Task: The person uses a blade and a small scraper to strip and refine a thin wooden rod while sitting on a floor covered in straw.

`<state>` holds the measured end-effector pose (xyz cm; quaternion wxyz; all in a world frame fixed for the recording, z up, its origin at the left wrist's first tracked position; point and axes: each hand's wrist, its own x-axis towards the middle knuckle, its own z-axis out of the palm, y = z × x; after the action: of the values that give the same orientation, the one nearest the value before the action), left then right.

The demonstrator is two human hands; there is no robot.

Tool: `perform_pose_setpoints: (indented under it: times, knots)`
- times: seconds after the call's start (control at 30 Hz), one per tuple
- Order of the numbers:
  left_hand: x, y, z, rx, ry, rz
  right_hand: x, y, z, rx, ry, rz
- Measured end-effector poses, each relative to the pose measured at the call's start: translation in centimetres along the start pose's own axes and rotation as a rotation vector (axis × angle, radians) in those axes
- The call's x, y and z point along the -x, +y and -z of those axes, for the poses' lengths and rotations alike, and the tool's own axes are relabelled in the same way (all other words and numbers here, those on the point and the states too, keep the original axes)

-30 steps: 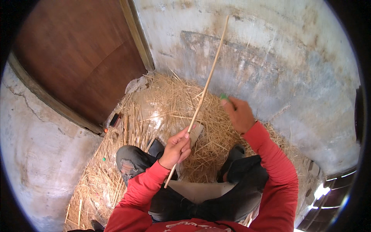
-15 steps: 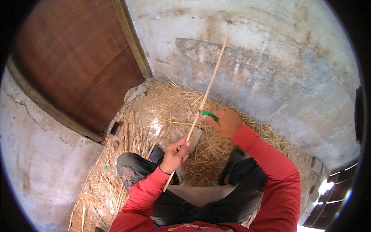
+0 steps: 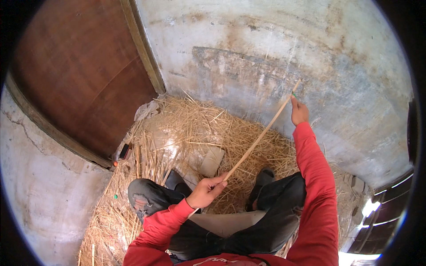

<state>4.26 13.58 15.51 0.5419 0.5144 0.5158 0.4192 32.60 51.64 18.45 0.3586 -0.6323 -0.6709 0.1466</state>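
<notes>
A long, pale wooden strip (image 3: 260, 136), bamboo-like, slants up and to the right across my view. My left hand (image 3: 207, 192) is closed round its lower part above my left thigh; a short end shows below that wrist. With my arm stretched out, my right hand (image 3: 300, 112) is near the strip's far tip, its fingers closed on a small green-handled knife (image 3: 294, 95). Only a bit of green shows there, against the strip; the blade is hidden or too small to see.
Thin shavings (image 3: 199, 119) litter the floor around my feet. A pale block (image 3: 212, 161) lies between my feet. A dark box-like object (image 3: 125, 151) and an orange thing (image 3: 116, 163) are by the brown door (image 3: 84, 80). A stained wall (image 3: 275, 53) rises ahead.
My right hand has slid the green-handled knife outward along the strip, from its middle to near the far tip. The strip has swung rightward and lower, and my left hand has moved slightly.
</notes>
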Motion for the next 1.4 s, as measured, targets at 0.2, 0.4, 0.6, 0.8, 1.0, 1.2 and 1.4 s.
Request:
perform_pose_setpoints:
  times: [0.2, 0.4, 0.6, 0.8, 1.0, 1.2, 1.4]
  knots:
    - [0.2, -0.3, -0.3, -0.192, -0.032, -0.215, -4.0, 8.1, 2.2, -0.001, 0.229, -0.235]
    - [1.7, 0.7, 1.0, 0.008, -0.036, -0.028, -2.2, 11.9, 3.4, -0.016, 0.242, -0.163]
    - [0.3, 1.8, 1.5, 0.151, 0.216, -0.113, 4.0, 1.7, 3.0, 0.29, -0.475, 0.133]
    - [-1.5, 2.4, 1.6, 0.283, 0.416, -0.134, 8.0, -7.2, 1.1, -0.4, -0.706, 0.051]
    - [-1.6, 2.8, 1.6, 0.249, 0.462, -0.112, 10.9, -14.2, -0.6, -0.737, -0.671, 0.108]
    - [-1.3, 2.3, 1.0, 0.132, 0.351, -0.083, 11.7, -16.3, -3.2, -0.702, -0.652, 0.282]
    - [-1.2, 3.0, 2.2, 0.256, 0.268, -0.146, 14.0, -17.9, -3.9, -0.554, -0.751, 0.364]
